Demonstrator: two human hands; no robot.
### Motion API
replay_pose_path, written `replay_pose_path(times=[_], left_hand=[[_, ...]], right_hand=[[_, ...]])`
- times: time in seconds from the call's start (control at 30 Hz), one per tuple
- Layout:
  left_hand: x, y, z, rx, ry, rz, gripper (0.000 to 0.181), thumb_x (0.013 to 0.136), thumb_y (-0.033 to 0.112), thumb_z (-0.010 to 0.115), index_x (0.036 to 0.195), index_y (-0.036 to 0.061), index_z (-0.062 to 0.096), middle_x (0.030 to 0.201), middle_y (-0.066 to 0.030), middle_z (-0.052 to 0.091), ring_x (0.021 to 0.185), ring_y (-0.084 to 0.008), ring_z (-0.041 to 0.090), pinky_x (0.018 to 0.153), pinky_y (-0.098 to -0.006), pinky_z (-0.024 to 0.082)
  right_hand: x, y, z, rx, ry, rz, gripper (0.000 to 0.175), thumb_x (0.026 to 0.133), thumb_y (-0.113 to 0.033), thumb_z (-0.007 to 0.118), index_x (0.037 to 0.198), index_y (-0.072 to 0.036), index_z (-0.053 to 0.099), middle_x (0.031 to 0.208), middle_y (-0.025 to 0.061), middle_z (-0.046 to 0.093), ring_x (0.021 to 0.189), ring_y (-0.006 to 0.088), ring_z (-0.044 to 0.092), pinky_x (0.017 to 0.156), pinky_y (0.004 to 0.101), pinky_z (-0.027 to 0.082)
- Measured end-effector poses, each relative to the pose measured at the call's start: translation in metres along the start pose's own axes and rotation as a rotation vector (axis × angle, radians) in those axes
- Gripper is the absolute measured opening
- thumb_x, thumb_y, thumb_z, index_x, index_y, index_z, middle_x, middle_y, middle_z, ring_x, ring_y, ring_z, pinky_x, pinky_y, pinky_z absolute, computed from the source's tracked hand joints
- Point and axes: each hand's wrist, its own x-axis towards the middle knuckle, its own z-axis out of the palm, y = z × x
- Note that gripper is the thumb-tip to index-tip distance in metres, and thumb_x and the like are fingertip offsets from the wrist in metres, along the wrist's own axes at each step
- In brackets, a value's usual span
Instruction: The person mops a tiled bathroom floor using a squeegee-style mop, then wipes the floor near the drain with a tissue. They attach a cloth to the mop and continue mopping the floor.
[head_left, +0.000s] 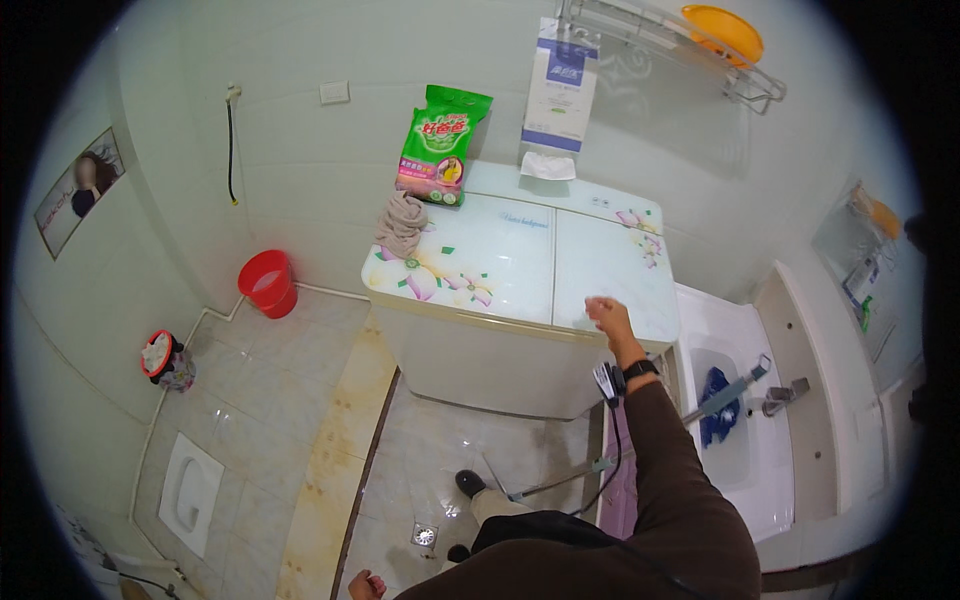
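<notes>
My right hand (609, 315), fingers loosely curled and a black band on the wrist, is over the front edge of a twin-tub washing machine (480, 352) with a floral glass top. Whether it touches the lid I cannot tell. A small device on a black cable hangs at that wrist. My left hand (367, 585) is low at the picture's bottom edge, fingers curled, with no object visible in it. On the machine's left lid lie a crumpled beige cloth (403, 225) and, behind it, a green detergent bag (442, 146).
At right, a white washbasin (765, 450) holds dark blue cloth (720, 405) in water; a mop-like pole (727, 394) crosses its rim. A red bucket (270, 285), a waste bin (176, 367) and a squat toilet (191, 491) are at left. A floor drain (424, 535) lies near my feet.
</notes>
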Motion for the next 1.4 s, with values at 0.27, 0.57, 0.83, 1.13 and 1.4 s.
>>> replay_pose_path(times=[0.27,0.57,0.83,1.13,1.4], left_hand=[[0.028,0.042,0.041,1.080,0.235,-0.006,0.040,0.077,0.034,0.058,0.106,0.0070,0.059,0.090,-0.0121,0.065,0.086,-0.0249,0.062,0.077,-0.0362,0.048],[0.046,0.078,0.082,0.916,0.259,0.004,0.031,0.077,0.031,0.059,0.092,0.0041,0.061,0.080,-0.0116,0.064,0.074,-0.0224,0.062,0.067,-0.0357,0.048],[0.015,0.106,0.147,0.833,0.189,0.306,0.021,0.077,0.018,0.058,0.084,-0.0015,0.059,0.059,-0.0117,0.058,0.050,-0.0192,0.055,0.048,-0.0327,0.045],[-0.028,0.149,0.250,0.445,0.116,0.082,0.021,0.080,0.017,0.053,0.089,-0.0020,0.056,0.063,-0.0118,0.059,0.050,-0.0164,0.054,0.047,-0.0302,0.046],[-0.011,0.149,0.246,0.720,0.047,0.313,0.016,0.078,0.014,0.056,0.086,0.0000,0.056,0.060,-0.0110,0.056,0.048,-0.0171,0.054,0.046,-0.0317,0.047]], right_hand=[[0.223,-0.064,0.073,0.410,0.085,0.089,0.054,0.071,-0.052,0.069,0.097,-0.006,0.055,0.094,0.0046,0.053,0.086,0.0146,0.048,0.070,0.0306,0.037],[0.365,-0.104,0.121,0.820,0.144,0.173,0.058,0.071,-0.051,0.069,0.106,-0.007,0.053,0.106,0.0113,0.054,0.095,0.0230,0.052,0.079,0.0380,0.041],[0.342,-0.073,0.164,0.779,0.205,0.027,0.034,0.079,-0.019,0.068,0.106,-0.001,0.057,0.096,0.0063,0.061,0.078,0.0163,0.058,0.057,0.0321,0.047],[0.269,-0.068,0.150,0.749,0.131,-0.106,0.036,0.081,-0.020,0.067,0.109,-0.002,0.055,0.098,0.0076,0.061,0.079,0.0166,0.058,0.059,0.0306,0.047],[0.357,-0.123,0.116,1.030,-0.099,0.043,0.022,0.082,-0.021,0.066,0.074,-0.006,0.051,0.066,0.0041,0.050,0.049,0.0092,0.042,0.043,0.0222,0.033]])
